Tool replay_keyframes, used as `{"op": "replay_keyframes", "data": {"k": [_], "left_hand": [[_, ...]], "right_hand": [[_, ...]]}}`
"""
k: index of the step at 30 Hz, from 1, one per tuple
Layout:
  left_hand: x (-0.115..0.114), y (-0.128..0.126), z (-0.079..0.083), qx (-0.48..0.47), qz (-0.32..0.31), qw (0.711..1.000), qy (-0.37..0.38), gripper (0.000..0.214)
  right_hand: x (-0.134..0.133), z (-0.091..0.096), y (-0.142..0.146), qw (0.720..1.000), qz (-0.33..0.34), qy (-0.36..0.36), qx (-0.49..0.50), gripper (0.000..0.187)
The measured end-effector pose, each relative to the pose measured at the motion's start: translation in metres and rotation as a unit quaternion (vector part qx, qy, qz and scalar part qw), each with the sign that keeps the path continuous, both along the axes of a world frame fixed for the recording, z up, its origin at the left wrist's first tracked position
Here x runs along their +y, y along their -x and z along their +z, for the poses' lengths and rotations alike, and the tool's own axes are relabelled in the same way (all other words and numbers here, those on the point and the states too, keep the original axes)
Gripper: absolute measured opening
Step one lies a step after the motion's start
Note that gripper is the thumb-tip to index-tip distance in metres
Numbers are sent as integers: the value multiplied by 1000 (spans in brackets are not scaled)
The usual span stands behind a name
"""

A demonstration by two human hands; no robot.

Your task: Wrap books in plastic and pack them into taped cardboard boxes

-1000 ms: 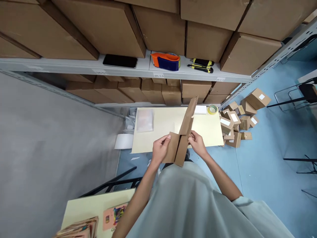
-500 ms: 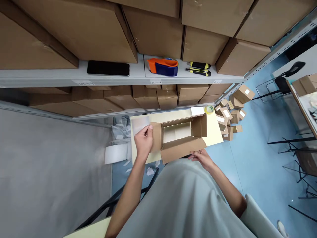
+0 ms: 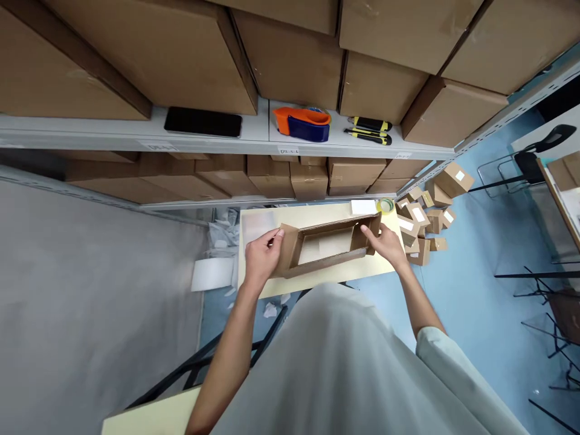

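Note:
An open cardboard box point(image 3: 330, 263), long and narrow, is held over the pale yellow tabletop point(image 3: 247, 289). Through its open middle a light surface shows. My left hand point(image 3: 263, 260) pinches the flap at the box's left end between thumb and fingers. At the opposite end my right hand point(image 3: 384, 243) grips the wall, thumb inside and fingers behind, where they are partly hidden. Just beyond the box lie a stack of white labels point(image 3: 363, 207) and a roll of yellowish tape point(image 3: 385, 205).
A shelf point(image 3: 254, 145) full of cardboard boxes spans the front, bearing a black phone point(image 3: 203, 122), an orange and blue tape dispenser point(image 3: 302, 124) and yellow-black utility knives point(image 3: 369, 130). Small cartons point(image 3: 421, 251) are heaped on the floor at right. A white roll point(image 3: 212, 274) stands left.
My right hand has moved from the near flap up to the box's right end. The near flap, spread toward me before, now stands up, seen edge-on.

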State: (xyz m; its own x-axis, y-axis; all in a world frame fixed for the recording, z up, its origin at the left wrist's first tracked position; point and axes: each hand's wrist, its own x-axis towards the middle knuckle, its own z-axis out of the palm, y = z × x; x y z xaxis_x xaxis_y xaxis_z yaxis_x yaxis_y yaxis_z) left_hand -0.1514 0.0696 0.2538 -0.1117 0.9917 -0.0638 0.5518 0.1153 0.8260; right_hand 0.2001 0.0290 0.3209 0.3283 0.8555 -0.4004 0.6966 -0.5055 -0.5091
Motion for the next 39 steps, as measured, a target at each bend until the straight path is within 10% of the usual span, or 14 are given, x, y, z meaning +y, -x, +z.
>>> {"op": "replay_keyframes", "data": {"k": [6, 13, 21, 28, 32, 39], "left_hand": [[-4, -10, 6, 64, 80, 995, -14, 46], [-16, -18, 24, 91, 148, 985, -12, 45], [-54, -41, 23, 50, -15, 996, 75, 69], [-79, -27, 26, 129, -23, 971, 198, 88], [-88, -26, 26, 140, -48, 973, 177, 83], [-105, -33, 25, 125, -169, 973, 91, 62]], "right_hand": [[9, -11, -8, 989, 125, 51, -67, 25], [-24, 0, -14, 977, 206, 50, -25, 21], [-20, -7, -11, 977, 161, 96, -102, 33], [16, -8, -21, 981, 150, -43, -117, 66], [57, -15, -29, 976, 177, -73, -100, 29], [72, -31, -22, 981, 151, -116, -31, 43]]}}
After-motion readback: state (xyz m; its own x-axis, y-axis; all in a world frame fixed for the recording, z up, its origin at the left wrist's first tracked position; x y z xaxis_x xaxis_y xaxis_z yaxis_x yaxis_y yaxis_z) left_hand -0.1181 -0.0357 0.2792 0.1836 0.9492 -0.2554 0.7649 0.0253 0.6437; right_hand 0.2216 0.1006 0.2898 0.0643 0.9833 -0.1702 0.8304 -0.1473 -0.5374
